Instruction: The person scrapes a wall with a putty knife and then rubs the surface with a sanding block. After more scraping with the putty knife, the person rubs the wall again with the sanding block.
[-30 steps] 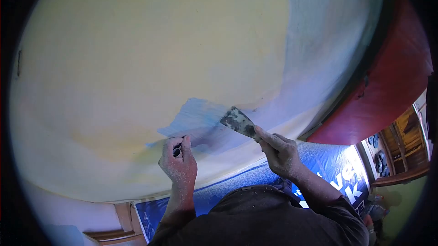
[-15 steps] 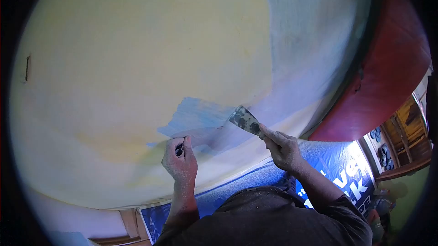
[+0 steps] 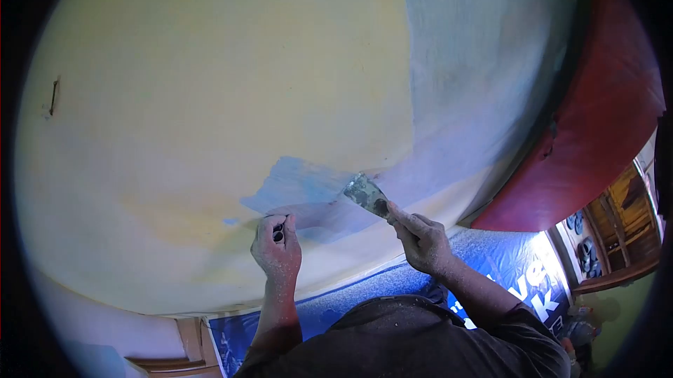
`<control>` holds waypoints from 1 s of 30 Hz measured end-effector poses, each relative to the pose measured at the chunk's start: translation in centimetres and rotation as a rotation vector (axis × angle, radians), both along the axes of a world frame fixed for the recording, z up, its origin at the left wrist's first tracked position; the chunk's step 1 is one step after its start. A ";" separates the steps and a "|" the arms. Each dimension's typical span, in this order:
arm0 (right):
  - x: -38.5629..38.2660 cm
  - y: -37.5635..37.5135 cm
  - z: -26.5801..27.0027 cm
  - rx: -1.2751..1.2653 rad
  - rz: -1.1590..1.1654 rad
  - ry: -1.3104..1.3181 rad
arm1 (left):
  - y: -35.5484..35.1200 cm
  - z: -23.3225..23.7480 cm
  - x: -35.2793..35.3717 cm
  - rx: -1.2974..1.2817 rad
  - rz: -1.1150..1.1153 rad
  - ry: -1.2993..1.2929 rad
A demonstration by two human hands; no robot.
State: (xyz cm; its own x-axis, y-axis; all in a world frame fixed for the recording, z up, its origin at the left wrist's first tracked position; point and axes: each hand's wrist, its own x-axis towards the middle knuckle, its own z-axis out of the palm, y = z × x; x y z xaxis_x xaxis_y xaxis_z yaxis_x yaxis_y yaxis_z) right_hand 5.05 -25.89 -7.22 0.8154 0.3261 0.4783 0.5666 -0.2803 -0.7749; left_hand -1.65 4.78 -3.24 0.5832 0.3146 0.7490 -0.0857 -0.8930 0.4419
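Note:
My right hand point(image 3: 424, 241) grips a putty knife point(image 3: 363, 192) by its handle. Its wide blade, blotched grey and dark, lies at the wall over the right part of a light-blue patch point(image 3: 291, 182). To the left, my left hand point(image 3: 275, 246) is closed close to the wall, just below that patch. Between its fingers shows a small dark thing point(image 3: 278, 233) with two rounded ends; its kind is not clear. Pale dust coats both hands. The wall point(image 3: 231, 98) is pale yellow, with a bluish area point(image 3: 477, 49) on the right.
A metal hook point(image 3: 54, 98) sticks out of the wall at left. A red curved panel point(image 3: 589, 140) borders the right side. Dusty blue printed sheeting point(image 3: 519, 273) lies below, with footwear point(image 3: 587, 255) by a wooden frame and plastic bottles point(image 3: 582, 329) at lower right.
The putty knife and my right hand have shifted slightly left and down across the blue patch. My left hand stays almost in place, and the view has tilted a little.

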 end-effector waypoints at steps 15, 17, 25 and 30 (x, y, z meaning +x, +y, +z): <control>1.3 1.5 0.4 -0.016 0.007 -0.101 | 0.8 -0.8 0.5 -0.023 0.000 -0.008; 1.1 1.4 -0.4 0.062 0.018 -0.084 | 0.5 -0.5 0.2 0.018 0.021 0.000; 1.4 2.5 2.2 -0.023 0.026 -0.096 | 0.8 -0.2 0.1 0.010 0.014 0.044; 0.5 2.9 2.5 0.057 0.017 -0.132 | 0.8 0.2 -0.1 0.022 0.003 0.054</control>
